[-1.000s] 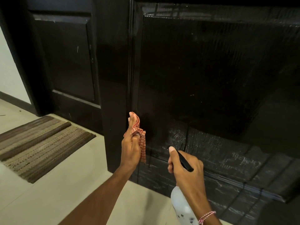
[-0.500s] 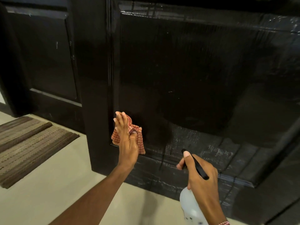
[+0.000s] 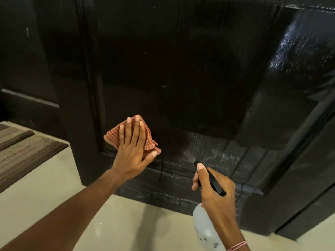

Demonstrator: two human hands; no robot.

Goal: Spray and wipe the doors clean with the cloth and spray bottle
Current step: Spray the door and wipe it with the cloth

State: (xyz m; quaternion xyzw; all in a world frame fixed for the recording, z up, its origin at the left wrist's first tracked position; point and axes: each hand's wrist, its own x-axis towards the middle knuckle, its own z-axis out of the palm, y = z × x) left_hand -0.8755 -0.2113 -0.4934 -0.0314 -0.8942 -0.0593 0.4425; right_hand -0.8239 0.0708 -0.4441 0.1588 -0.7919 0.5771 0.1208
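The checked cloth (image 3: 113, 137), held bunched a second ago, is now spread flat at seven o'clock on the door (image 3: 181, 69) and pressed there by the straight-fingered left hand (image 3: 132, 151). The spray bottle (image 3: 203, 227) is gripped by the right hand (image 3: 215, 192) at five o'clock, with faint mist at its nozzle. Wiping is judged begun. The glossy dark door is seen streaked pale along its bottom rail.

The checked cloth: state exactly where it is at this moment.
Head view, left of centre: the checked cloth is pressed low on the dark door under the left hand, left of the spray bottle.
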